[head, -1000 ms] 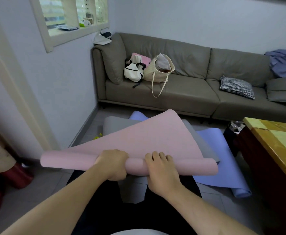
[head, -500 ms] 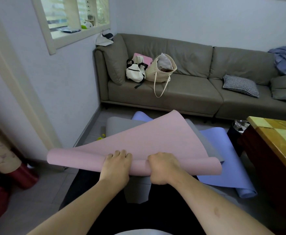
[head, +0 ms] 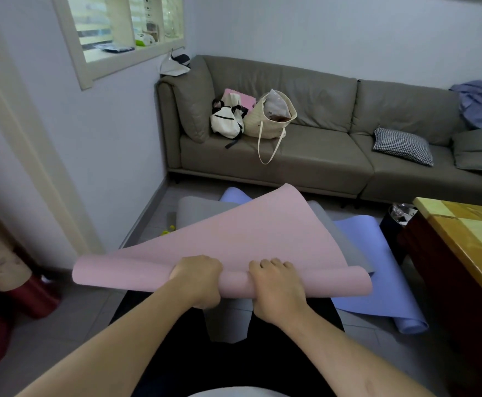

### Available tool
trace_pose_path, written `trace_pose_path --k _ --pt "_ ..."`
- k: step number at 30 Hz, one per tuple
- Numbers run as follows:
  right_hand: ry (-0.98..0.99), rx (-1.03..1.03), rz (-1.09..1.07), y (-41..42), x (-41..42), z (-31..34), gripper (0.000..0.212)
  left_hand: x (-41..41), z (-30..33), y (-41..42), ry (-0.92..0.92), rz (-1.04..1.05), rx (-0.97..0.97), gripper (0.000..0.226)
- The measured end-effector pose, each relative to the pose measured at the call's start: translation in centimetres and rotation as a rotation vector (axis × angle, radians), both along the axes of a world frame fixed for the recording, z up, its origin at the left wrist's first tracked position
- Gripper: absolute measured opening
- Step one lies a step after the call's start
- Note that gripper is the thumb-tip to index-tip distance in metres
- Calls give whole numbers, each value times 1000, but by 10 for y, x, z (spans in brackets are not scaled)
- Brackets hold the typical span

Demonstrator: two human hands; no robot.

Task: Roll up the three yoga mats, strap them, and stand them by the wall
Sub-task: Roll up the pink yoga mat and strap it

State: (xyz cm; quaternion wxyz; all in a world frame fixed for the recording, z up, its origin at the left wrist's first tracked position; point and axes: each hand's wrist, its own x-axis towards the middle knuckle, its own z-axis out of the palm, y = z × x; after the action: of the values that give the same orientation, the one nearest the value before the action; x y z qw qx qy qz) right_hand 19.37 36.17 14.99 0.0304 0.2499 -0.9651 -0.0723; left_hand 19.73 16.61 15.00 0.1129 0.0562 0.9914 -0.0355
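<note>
A cream tote (head: 268, 121) at upper centre held a bagged item. Both hands' grips, left hand (head: 198, 279) and right hand (head: 277, 287), were clamped on the pink mat (head: 234, 239), above the grey mat (head: 340, 239).

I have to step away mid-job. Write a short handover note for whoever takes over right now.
Left hand: grip on the pink mat roll.
Right hand: grip on the same roll, fingers over the top.
Pink mat: partly rolled, held up off the floor, far end loose.
Grey mat and blue mat: flat on the floor, overlapping, by the sofa.
Done: nothing finished.
Left: finish the pink roll, roll the other two, strap all, stand them by the wall. No straps in sight.
</note>
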Motion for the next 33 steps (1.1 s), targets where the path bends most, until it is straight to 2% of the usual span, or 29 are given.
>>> trace_pose_path --k 4,7,11,14,17,20,26,30,33 --pt "-141 26 0 -4 -9 15 36 20 -10 3 196 -38 -53 47" --pt "-247 51 -28 -7 -15 27 41 23 -17 4 277 -66 -52 59" --pt "-242 41 -32 -8 -18 27 45 14 -9 7 208 47 -38 47" --pt "-88 -34 28 1 -10 12 47 5 -1 4 115 73 16 44" --pt "7 -1 50 11 -5 -1 49 -3 5 -1 22 99 90 44" --pt "-24 40 15 6 -9 8 48 0 3 3 34 76 48 48" --pt "-249 110 -11 -2 -25 28 45 18 -14 8 244 11 -52 59" --pt "-328 144 -10 -8 -29 38 42 12 -10 9 198 88 -58 50" --pt "-232 65 5 -4 -25 31 48 3 0 6 132 103 -12 47"
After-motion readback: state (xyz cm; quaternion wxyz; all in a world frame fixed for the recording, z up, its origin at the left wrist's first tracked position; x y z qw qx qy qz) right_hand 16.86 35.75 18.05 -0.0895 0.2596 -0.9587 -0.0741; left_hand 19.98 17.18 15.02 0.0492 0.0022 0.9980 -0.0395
